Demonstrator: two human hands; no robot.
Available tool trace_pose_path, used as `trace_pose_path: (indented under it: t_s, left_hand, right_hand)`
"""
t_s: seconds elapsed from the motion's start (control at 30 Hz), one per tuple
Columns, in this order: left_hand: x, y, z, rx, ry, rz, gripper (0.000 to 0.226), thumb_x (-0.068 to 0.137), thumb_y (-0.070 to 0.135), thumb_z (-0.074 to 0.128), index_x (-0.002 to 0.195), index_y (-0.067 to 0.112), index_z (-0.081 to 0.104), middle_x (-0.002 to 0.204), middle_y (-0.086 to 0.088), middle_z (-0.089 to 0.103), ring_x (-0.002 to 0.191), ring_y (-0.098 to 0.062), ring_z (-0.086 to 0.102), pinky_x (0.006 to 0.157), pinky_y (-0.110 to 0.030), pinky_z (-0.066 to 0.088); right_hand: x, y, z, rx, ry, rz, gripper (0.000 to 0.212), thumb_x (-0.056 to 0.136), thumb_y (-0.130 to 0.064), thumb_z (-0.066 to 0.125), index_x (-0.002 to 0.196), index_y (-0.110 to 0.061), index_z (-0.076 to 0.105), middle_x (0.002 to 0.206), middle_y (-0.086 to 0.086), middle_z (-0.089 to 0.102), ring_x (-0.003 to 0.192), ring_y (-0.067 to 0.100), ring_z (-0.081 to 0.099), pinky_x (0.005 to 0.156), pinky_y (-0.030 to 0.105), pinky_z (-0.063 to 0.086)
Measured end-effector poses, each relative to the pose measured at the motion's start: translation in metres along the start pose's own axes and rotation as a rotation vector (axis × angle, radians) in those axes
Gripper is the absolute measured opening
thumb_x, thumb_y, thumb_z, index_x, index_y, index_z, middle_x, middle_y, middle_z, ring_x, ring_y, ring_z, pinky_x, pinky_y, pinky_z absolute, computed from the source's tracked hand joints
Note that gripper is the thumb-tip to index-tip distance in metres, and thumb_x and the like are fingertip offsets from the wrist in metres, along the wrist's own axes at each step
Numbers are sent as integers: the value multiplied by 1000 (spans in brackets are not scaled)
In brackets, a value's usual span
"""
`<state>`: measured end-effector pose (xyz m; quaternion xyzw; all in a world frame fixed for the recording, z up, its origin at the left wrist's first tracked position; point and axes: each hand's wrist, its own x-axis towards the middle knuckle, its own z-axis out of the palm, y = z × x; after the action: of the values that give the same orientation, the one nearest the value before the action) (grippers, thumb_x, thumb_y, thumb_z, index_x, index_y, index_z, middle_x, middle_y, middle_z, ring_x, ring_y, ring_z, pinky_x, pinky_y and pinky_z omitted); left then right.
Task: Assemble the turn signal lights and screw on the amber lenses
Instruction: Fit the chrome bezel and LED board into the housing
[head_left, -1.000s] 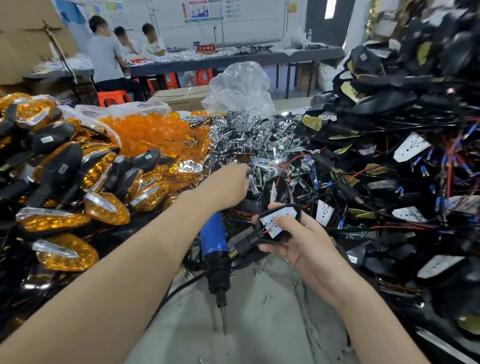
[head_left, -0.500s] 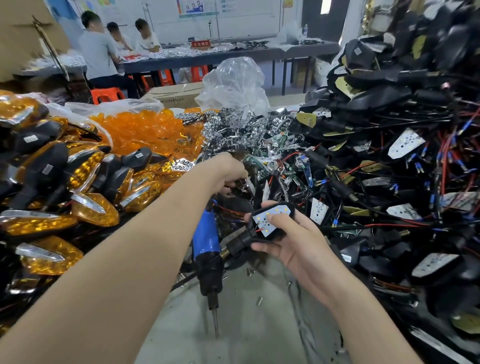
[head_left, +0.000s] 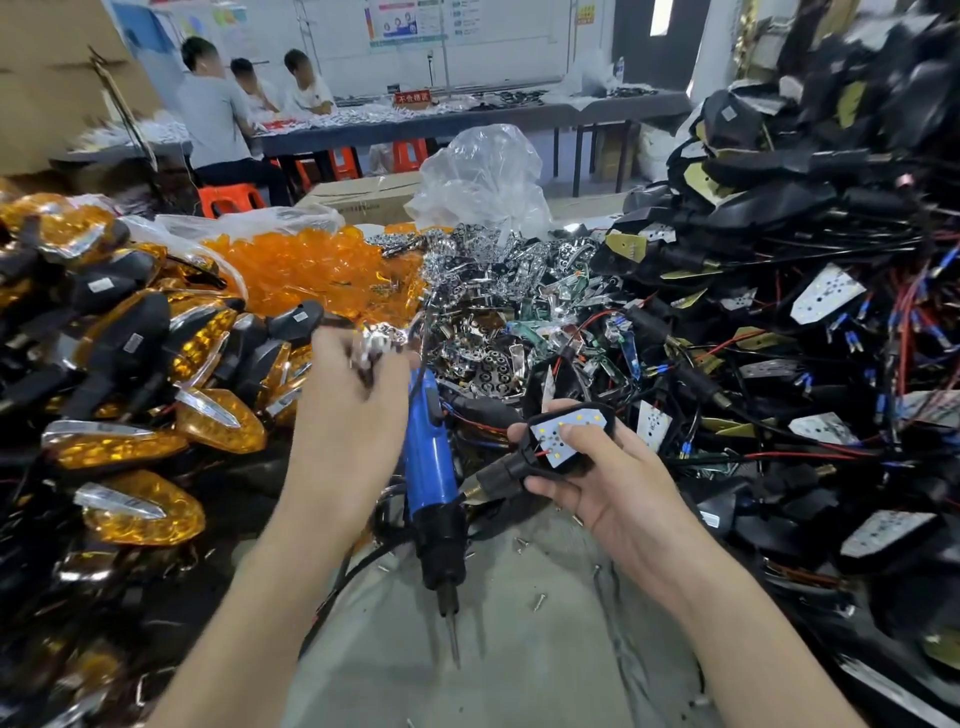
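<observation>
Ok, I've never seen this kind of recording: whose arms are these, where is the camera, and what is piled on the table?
No machine here: a person wears one camera on the head, looking down at their own bare hands. The right hand grips a black turn signal housing with its white LED board showing. The left hand pinches a shiny chrome piece, blurred. Between them a blue electric screwdriver stands bit down; what holds it up is unclear. On the grey table: finished amber lights at left, loose amber lenses behind them, chrome reflectors in the middle, wired black housings at right.
</observation>
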<state>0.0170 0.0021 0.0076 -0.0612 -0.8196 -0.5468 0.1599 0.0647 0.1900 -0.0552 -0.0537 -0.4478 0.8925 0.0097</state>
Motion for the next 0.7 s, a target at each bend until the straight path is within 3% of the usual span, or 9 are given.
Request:
trace_pose_path:
  t_s: [0.1,0.13,0.2,0.23,0.3,0.5,0.6,0.7]
  left_hand:
    - [-36,-20,-6,123,-52,141,10,89,33,47,97,33,40,80,0,63,53,-12,51,48,-33,42]
    - [-43,-25,-5,200,-89,211,16,90,31,46,104,37,41,85,7,61,58,-9,52,52,-31,41]
    - [-51,-31,-3,403,-174,351,32,92,26,44,124,35,46,102,16,52,86,-9,55,69,-29,44]
    - [-52,-33,-1,495,-205,405,36,90,26,45,125,31,50,105,15,48,96,-12,51,74,-28,43]
    - [-53,-35,-1,591,-256,459,37,84,31,44,119,28,57,100,13,45,95,-12,47,73,-24,38]
    - [-48,-44,-4,616,-290,561,22,83,29,64,105,27,60,90,12,44,81,-13,46,69,-18,29]
    - [-47,-50,0,629,-276,566,37,70,12,85,101,19,65,88,8,49,79,-14,46,68,-14,25]
    - [-47,-53,2,618,-270,614,39,70,4,83,103,16,66,89,4,51,78,-18,50,66,-20,31]
  right_hand:
    - [1,1,1,10,21,-24,22,102,-1,45,108,-9,64,104,24,75,87,28,76,60,28,59]
    - [1,2,1,9,22,-26,22,102,-1,46,107,-10,65,104,24,75,87,28,76,60,28,59]
    - [1,2,0,1,19,-33,21,102,-1,46,108,-10,64,105,24,75,88,29,76,61,28,59]
    - [1,2,0,-4,17,-37,21,102,-2,46,110,-9,64,105,25,75,89,29,76,62,28,59]
    - [1,2,-1,-9,18,-41,20,102,-2,46,111,-8,63,106,25,74,89,29,75,62,28,59]
    - [1,2,1,-8,12,-40,18,102,-1,45,106,-6,62,104,27,74,88,30,76,61,27,59]
    - [2,3,2,-12,-18,-20,16,104,-4,44,110,-5,59,105,27,74,94,32,76,64,28,60]
    - [4,6,4,-8,-34,17,17,106,-10,40,114,-11,54,105,26,74,92,38,75,65,33,61]
